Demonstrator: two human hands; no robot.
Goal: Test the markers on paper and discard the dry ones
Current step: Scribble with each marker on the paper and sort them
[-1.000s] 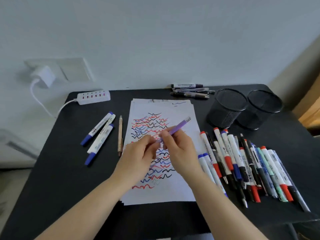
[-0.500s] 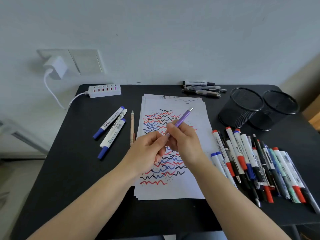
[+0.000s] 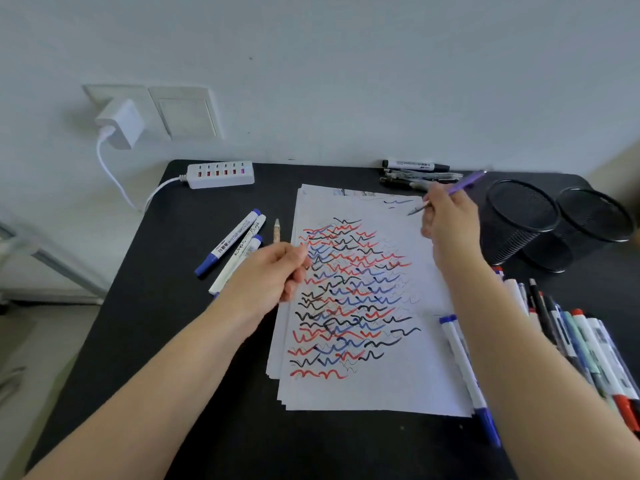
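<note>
Pinched in my right hand (image 3: 450,223), the purple pen (image 3: 460,184) slants tip-down over the paper (image 3: 415,382), far corner; left hand (image 3: 273,275) curls loosely near the sheet's left edge, whether holding anything I can't tell.

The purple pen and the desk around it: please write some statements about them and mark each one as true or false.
1. The right hand holds the purple pen. True.
2. The pen's tip is at the lower left corner of the paper. False: it is near the upper right corner.
3. The two black mesh cups stand right of the paper. True.
4. The left hand holds a red marker. False: no marker shows in it.
</note>
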